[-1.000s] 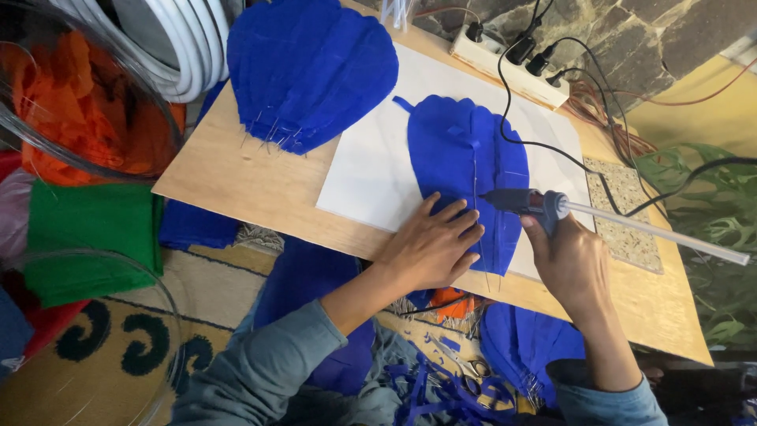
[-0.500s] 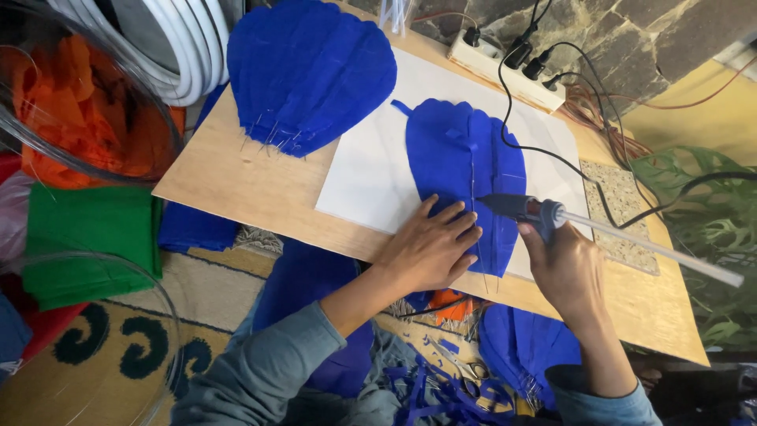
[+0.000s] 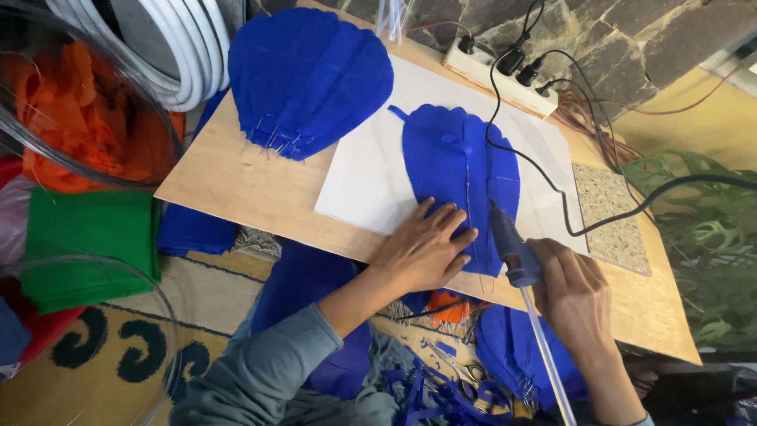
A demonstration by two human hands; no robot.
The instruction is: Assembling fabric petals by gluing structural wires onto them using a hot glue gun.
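At far left, orange fabric [image 3: 59,110] sits behind a clear curved sheet, with green felt [image 3: 87,237] below it and white tubing [image 3: 177,55] above. The desk [image 3: 236,197] carries a stack of blue petals [image 3: 311,79] near its back left edge. A white sheet [image 3: 363,181] lies at centre, and a single blue petal [image 3: 453,158] rests on it, its lower tip reaching over the sheet's front edge. The left hand [image 3: 422,248] lies flat, fingers spread, pressing the petal's lower end; it grasps nothing. Just right of it, the right hand [image 3: 576,296] is clenched around a glue gun [image 3: 509,248], nozzle at the petal's lower right edge, a clear glue stick [image 3: 548,359] trailing from the rear. A black cable [image 3: 552,189] runs across the sheet to a power strip [image 3: 501,75]. A speckled tile [image 3: 611,213] lies at far right.
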